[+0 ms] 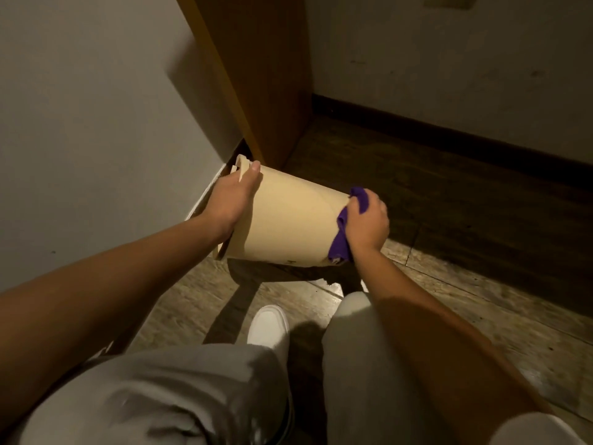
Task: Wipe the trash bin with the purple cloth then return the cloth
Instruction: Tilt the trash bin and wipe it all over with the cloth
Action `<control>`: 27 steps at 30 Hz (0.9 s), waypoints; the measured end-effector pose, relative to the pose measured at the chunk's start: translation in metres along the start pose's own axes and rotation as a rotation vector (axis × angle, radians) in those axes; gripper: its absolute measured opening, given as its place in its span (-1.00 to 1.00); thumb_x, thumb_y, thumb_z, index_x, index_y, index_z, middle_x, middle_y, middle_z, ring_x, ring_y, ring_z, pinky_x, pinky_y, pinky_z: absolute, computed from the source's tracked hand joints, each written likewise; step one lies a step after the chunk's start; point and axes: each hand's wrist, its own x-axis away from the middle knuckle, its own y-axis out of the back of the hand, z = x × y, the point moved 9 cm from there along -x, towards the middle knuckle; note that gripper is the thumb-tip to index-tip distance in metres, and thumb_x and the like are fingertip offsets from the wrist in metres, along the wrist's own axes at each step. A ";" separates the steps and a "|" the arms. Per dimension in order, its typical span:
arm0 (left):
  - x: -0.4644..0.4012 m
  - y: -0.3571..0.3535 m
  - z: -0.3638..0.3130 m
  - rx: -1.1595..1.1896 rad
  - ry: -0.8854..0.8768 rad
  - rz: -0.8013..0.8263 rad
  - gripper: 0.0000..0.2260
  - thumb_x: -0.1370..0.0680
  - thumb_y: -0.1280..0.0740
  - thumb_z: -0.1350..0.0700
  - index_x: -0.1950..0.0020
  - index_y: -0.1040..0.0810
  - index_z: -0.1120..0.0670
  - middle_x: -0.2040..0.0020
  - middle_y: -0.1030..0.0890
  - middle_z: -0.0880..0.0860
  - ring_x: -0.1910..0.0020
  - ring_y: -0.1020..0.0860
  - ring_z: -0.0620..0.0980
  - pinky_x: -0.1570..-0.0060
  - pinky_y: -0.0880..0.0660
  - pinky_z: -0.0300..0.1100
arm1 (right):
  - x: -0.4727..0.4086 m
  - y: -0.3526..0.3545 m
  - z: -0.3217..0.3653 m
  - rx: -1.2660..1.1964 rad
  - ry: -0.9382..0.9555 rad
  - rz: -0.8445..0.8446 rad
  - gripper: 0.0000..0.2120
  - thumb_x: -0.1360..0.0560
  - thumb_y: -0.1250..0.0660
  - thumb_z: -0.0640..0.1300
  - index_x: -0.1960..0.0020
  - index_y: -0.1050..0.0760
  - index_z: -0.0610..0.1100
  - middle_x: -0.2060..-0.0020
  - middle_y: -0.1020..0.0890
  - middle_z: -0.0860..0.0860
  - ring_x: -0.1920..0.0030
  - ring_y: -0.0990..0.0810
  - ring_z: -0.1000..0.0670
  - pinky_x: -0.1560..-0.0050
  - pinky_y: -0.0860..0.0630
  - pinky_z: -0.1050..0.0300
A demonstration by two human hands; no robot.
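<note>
The person is crouching, with both knees in light grey trousers (199, 396) filling the near edge of the view. One white shoe (269, 326) is showing between the knees, resting on the wood-pattern floor (481, 316). Both bare forearms are reaching forward from the near corners toward the bin.

The left hand (232, 200) is gripping the bin (288, 220) at its rim end. The thumb is lying over the top of the rim and the palm is pressing on the side wall; the fingers are wrapping round out of sight. The beige bin is lying tipped on its side, held above the floor, with the rim pointing away to the left of this hand and the base pointing right.

The right hand (365, 223) is closing round the cloth (343, 242), with the fingers curled over it. The purple cloth is pressing against the base end of the bin, directly under and left of this hand. One fold is sticking up above the knuckles and the rest is hanging below the palm.

Beyond the left hand, a pale wall (96, 123) is meeting a wooden panel (256, 75). Beyond the right hand, dark floor is running to a dark skirting (449, 130) under a second wall.
</note>
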 end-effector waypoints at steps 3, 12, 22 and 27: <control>0.001 0.000 -0.003 -0.026 0.031 -0.003 -0.42 -0.59 -0.12 -0.35 -0.35 -0.51 0.05 -0.13 -0.64 0.09 -0.09 -0.61 0.12 -0.17 -0.49 0.12 | 0.007 0.003 0.007 -0.080 -0.020 -0.005 -0.63 -0.68 -0.24 -0.04 -0.47 -0.46 -0.04 -0.43 -0.51 -0.06 -0.40 -0.49 -0.13 -0.33 -0.42 0.02; 0.008 -0.016 -0.023 -0.075 -0.087 0.038 -0.44 -0.63 0.03 -0.34 -0.24 -0.62 -0.05 0.02 -0.75 -0.05 -0.02 -0.69 -0.15 -0.12 -0.58 -0.10 | 0.080 -0.046 0.171 -0.257 0.400 0.157 -0.59 -0.63 -0.23 -0.07 -0.46 -0.48 -0.01 -0.47 -0.51 -0.01 -0.55 -0.32 -0.08 -0.54 -0.23 -0.23; 0.032 0.002 0.003 -0.451 -0.289 0.144 -0.61 -0.68 -0.05 -0.21 -0.20 -0.58 -0.07 -0.09 -0.60 -0.04 -0.04 -0.52 -0.15 0.07 -0.37 -0.22 | 0.023 -0.039 -0.010 0.012 -0.196 0.329 -0.66 -0.66 -0.21 0.08 -0.39 -0.48 0.05 -0.18 -0.63 -0.03 -0.04 -0.59 -0.08 0.08 -0.44 0.07; 0.032 0.000 0.000 -0.616 -0.386 0.175 -0.64 -0.70 -0.01 -0.17 -0.25 -0.51 -0.06 -0.13 -0.57 -0.02 -0.01 -0.51 -0.19 0.06 -0.37 -0.24 | 0.032 -0.026 -0.004 -0.123 -0.308 0.242 -0.66 -0.69 -0.23 -0.04 -0.45 -0.44 0.05 -0.28 -0.57 -0.07 -0.01 -0.56 -0.04 0.17 -0.53 0.12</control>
